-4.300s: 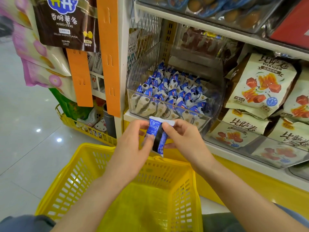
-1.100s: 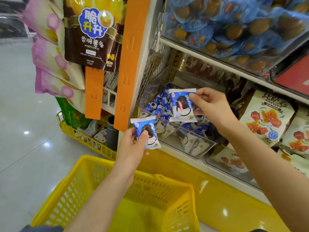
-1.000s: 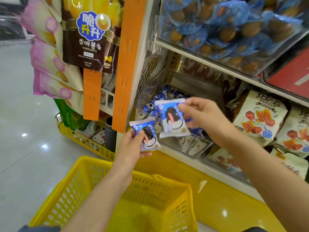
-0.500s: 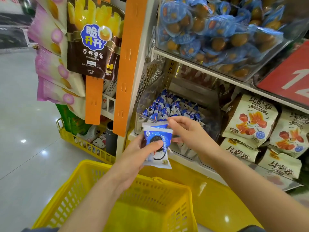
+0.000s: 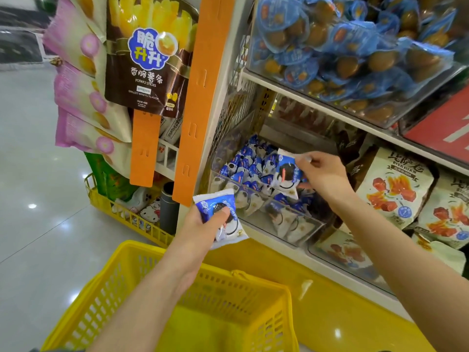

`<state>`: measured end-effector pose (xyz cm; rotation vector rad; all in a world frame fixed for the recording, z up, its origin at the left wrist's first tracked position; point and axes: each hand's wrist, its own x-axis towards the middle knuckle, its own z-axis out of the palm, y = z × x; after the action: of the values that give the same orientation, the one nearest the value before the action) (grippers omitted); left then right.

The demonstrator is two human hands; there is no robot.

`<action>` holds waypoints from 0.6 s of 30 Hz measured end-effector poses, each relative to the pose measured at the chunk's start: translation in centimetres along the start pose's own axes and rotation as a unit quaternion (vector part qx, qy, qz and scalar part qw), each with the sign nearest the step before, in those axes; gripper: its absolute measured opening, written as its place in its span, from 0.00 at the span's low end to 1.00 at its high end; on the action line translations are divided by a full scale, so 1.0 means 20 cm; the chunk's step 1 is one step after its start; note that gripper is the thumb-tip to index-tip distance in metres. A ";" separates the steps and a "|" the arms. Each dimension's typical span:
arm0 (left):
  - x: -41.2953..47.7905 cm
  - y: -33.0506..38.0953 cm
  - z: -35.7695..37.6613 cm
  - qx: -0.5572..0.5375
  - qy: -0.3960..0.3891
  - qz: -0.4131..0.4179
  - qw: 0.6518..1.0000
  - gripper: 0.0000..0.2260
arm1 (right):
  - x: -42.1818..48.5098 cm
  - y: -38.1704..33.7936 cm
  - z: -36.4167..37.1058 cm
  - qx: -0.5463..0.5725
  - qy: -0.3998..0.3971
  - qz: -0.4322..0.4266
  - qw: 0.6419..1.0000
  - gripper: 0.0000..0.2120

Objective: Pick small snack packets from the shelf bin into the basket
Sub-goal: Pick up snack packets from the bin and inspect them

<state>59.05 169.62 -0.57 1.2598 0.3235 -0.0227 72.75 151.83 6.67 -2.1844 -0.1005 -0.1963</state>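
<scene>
Basket: yellow perforated plastic, rectangular, below the hands.
Shelf bin: clear rigid plastic, heaped with small packets.
Left hand: curled round glossy packet, above basket.
Right hand: pinching square packet over bin.

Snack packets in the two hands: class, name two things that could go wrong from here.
1. The right hand pinches its packet by one top corner only, above the clear bin; it could slip and fall back in.
2. The left hand holds a second packet near the far rim of the basket, not over the middle; dropped now, it might land on the floor.
</scene>
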 end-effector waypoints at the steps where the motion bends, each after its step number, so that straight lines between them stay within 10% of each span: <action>1: 0.00 0.00 0.00 -0.001 0.009 -0.002 1.000 0.14 | 0.03 0.02 0.01 -0.053 -0.008 -0.003 0.999 0.05; 10: 0.01 0.01 -0.01 0.011 0.019 -0.012 1.000 0.15 | 0.14 0.11 0.15 -0.295 -0.239 0.021 0.925 0.12; 18: 0.02 0.01 0.01 0.008 0.027 -0.014 1.000 0.16 | 0.18 0.18 0.17 -0.225 -0.278 0.014 0.934 0.12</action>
<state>59.47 169.63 -0.46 1.2738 0.3881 -0.0144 77.17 152.57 2.55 -2.6393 -0.3734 0.4693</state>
